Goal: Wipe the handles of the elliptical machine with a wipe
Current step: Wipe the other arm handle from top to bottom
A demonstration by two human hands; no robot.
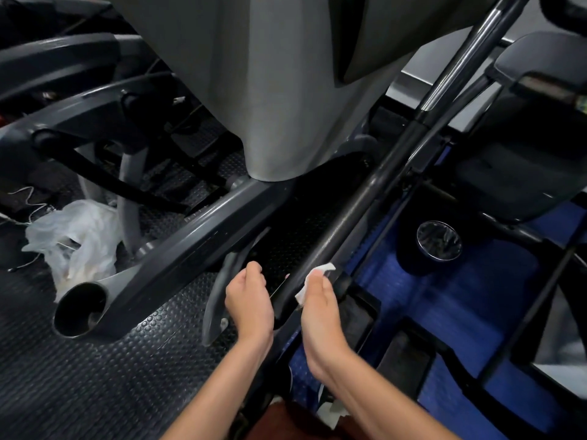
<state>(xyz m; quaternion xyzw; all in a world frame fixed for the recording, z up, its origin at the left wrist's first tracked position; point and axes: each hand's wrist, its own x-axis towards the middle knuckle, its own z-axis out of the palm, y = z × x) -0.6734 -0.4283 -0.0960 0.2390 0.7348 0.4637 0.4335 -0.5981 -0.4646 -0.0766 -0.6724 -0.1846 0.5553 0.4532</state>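
The right hand presses a white wipe against the black handle, fingers wrapped round it. The left hand hovers beside, loosely curled, holding nothing. Studded rubber flooring lies left, blue carpet right, with a crumpled plastic bag nearby.

I can read no text, label, brand, number or sign anywhere in my view.
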